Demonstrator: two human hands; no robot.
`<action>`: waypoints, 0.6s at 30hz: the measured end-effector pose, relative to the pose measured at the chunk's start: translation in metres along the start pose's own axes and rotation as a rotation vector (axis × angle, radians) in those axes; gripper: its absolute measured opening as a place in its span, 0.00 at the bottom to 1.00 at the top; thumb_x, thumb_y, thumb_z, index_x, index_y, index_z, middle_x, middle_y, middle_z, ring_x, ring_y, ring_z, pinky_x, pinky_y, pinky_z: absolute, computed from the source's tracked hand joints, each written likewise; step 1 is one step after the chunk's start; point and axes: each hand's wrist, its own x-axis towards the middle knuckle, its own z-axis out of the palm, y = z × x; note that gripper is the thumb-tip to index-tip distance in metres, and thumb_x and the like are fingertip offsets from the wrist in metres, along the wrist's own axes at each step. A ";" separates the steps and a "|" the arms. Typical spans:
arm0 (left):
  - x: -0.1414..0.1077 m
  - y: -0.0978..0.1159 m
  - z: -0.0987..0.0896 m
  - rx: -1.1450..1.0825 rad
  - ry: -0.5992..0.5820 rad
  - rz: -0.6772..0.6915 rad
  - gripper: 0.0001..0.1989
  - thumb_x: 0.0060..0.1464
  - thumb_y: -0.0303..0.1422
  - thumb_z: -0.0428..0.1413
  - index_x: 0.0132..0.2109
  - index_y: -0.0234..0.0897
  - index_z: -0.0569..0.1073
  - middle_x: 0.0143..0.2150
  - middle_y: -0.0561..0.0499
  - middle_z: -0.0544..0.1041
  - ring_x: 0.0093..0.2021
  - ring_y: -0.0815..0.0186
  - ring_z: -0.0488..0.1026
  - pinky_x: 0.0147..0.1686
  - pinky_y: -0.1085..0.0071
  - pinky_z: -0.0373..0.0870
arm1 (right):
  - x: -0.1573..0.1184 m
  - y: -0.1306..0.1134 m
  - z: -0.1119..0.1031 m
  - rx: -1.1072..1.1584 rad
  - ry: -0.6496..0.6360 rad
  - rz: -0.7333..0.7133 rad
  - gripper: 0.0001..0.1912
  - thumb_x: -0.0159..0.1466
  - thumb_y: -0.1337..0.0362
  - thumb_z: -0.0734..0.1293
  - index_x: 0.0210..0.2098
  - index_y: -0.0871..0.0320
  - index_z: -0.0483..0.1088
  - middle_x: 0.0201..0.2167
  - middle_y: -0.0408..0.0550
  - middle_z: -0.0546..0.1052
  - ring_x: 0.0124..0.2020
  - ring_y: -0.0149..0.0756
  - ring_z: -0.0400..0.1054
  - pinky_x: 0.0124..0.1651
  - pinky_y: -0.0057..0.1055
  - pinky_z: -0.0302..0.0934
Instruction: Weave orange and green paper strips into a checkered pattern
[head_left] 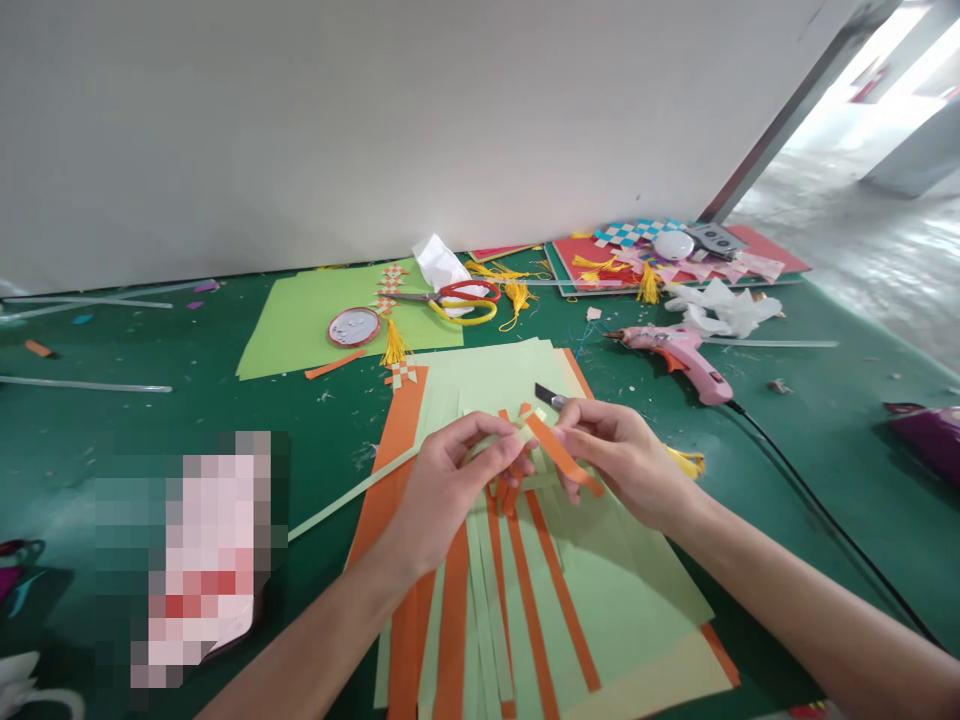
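Observation:
My left hand (472, 465) is closed on a small piece of woven orange and pale green paper strips (514, 480). Pinched at the same piece from the right is my right hand (600, 440), beside an orange strip (559, 453) that slants down to the right. Long orange strips (536, 610) trail below the hands over pale green sheets (637, 600). A cutter with a black blade (550, 396) lies just above my right hand. One pale green strip (352, 493) sticks out to the left of my left hand.
On the green table (315, 430) a pink glue gun (679, 360) with a black cord lies at the right. Scissors (457, 300), a round tin (355, 327) and yellow tassels (395, 343) lie toward the wall. A blurred-out pink object (206, 560) is at the left.

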 end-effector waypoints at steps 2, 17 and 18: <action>0.000 0.000 -0.001 -0.006 0.019 0.007 0.07 0.58 0.37 0.59 0.34 0.39 0.75 0.29 0.53 0.76 0.31 0.70 0.73 0.32 0.74 0.69 | 0.000 0.000 0.000 -0.047 0.022 -0.003 0.16 0.57 0.56 0.73 0.24 0.59 0.65 0.16 0.39 0.72 0.16 0.26 0.65 0.22 0.24 0.57; -0.002 0.002 -0.003 0.110 0.236 0.138 0.05 0.59 0.37 0.57 0.38 0.42 0.73 0.31 0.56 0.76 0.30 0.70 0.71 0.34 0.73 0.68 | 0.001 -0.003 -0.002 -0.372 0.078 -0.136 0.15 0.61 0.53 0.68 0.27 0.59 0.67 0.25 0.41 0.67 0.27 0.27 0.60 0.29 0.26 0.55; -0.003 0.003 -0.002 0.157 0.214 0.140 0.04 0.60 0.36 0.56 0.38 0.42 0.72 0.30 0.56 0.76 0.30 0.70 0.71 0.34 0.73 0.68 | 0.001 -0.003 -0.001 -0.369 0.048 -0.159 0.15 0.61 0.52 0.68 0.31 0.58 0.69 0.29 0.43 0.70 0.31 0.30 0.64 0.33 0.27 0.59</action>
